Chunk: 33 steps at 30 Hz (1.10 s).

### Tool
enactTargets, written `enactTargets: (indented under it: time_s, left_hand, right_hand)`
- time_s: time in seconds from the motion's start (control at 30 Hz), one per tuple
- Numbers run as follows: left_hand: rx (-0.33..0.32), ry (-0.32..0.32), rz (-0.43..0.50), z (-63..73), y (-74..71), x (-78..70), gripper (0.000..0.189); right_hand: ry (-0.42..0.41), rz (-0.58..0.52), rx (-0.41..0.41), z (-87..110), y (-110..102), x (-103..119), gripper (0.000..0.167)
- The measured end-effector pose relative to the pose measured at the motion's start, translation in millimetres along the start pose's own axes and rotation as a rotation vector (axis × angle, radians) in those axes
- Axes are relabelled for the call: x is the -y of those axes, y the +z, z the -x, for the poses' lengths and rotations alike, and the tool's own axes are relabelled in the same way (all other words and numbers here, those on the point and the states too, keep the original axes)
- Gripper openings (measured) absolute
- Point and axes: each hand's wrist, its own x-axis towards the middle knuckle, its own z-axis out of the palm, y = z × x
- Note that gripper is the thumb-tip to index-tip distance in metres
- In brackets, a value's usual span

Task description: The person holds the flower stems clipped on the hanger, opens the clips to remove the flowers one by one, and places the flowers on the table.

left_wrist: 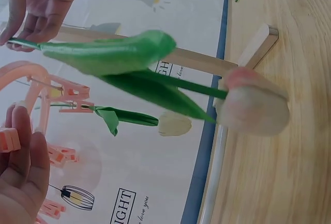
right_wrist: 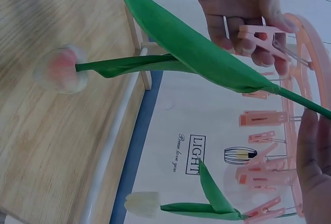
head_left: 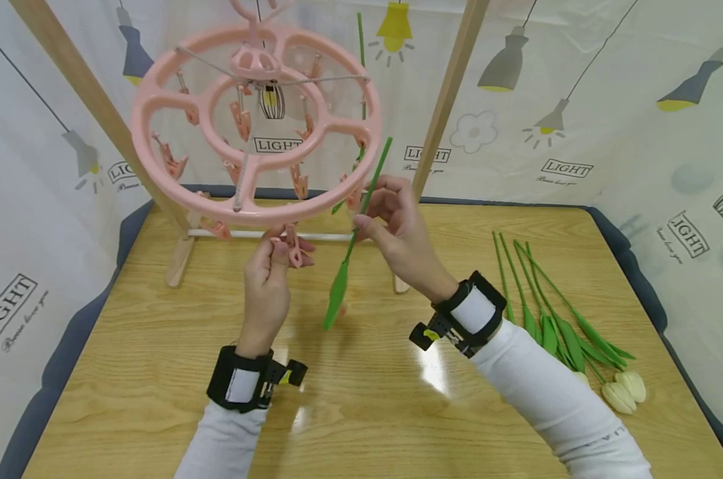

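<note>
My left hand [head_left: 267, 283] pinches a pink clothespin [head_left: 295, 249] hanging at the near rim of the round pink drying hanger [head_left: 259, 213]. My right hand [head_left: 400, 229] holds the green stem of an artificial tulip [head_left: 338, 289] between thumb and fingers, beside the hanger's right rim. The tulip points bloom-down; its pinkish-white bloom [left_wrist: 256, 102] shows in the left wrist view, above the tabletop. Behind it, a second tulip with a white bloom [right_wrist: 142, 204] hangs upside down from another clothespin [right_wrist: 264, 211].
Several white tulips [head_left: 627, 389] with green stems lie on the wooden table [head_left: 361, 426] at the right. A wooden stand [head_left: 451, 86] with a white crossbar [head_left: 331, 237] rises at the back. More clothespins [head_left: 239, 120] dangle around the hanger. A lamp-print curtain [head_left: 517, 133] surrounds the table.
</note>
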Motion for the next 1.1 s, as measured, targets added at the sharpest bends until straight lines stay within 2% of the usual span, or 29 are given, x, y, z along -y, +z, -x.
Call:
enactTargets:
  time_s: [0.27, 0.5, 0.77, 1.1]
  left_hand:
    - [0.015, 0.001, 0.026, 1.5, -5.6, 1.5, 0.042]
    - [0.022, 0.013, 0.055, 1.5, -12.1, 1.5, 0.042]
    - [0.022, 0.034, 0.066, 0.9, -15.9, 1.8, 0.040]
    - [0.007, 0.021, 0.060, 0.9, -20.8, 0.7, 0.037]
  right_hand:
    - [-0.029, 0.030, -0.049, -0.8, -16.3, 3.2, 0.039]
    - [-0.062, 0.099, -0.111, -1.5, -36.5, 4.0, 0.038]
    - [-0.022, 0.158, -0.167, -0.3, -60.9, 5.8, 0.040]
    - [-0.034, 0.172, -0.215, 1.1, -80.9, 2.4, 0.040]
